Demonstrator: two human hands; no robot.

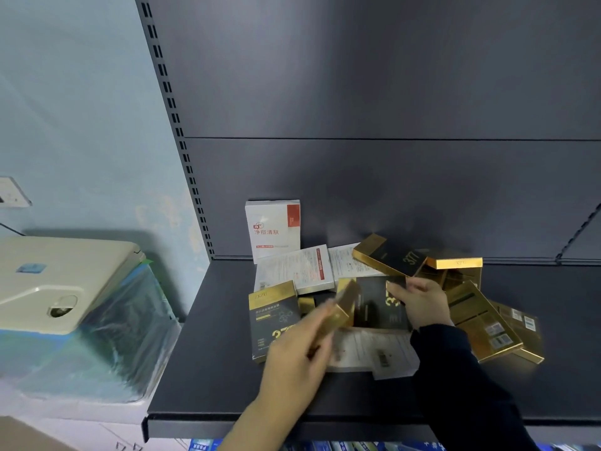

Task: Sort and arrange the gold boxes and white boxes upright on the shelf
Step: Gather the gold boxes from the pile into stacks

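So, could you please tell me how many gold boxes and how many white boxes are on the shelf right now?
Gold boxes: 7, one in the left hand, one in the right hand
White boxes: 4
Total: 11, though overlaps may hide more.

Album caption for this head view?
Left hand holds a gold cardboard box, right hand a black-fronted gold box; one white cardboard box stands upright on the dark shelf.
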